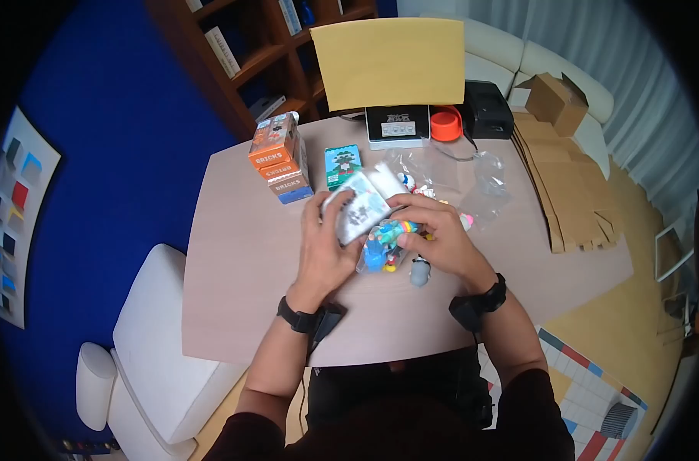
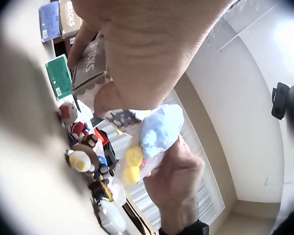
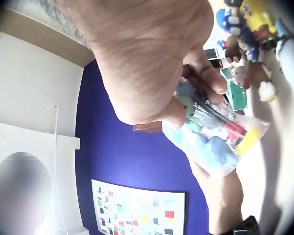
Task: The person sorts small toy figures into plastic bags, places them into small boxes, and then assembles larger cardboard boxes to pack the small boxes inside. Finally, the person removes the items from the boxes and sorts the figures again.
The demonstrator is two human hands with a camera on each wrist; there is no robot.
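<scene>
Box [image 1: 357, 209] beside bagged figures [image 1: 378, 252]
Left fingers [image 1: 312, 217] grip the box; right fingers [image 1: 418, 202] pinch the clear bag just beside it.

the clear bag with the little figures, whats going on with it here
A person at a table holds the clear bag of colourful figures in the right hand, while the left hand grips a small printed box close beside it. Whether the bag is coming out of the box or going in, I can't tell. More loose figures lie on the table, and a stack of BRICKS boxes stands off to the left.
</scene>
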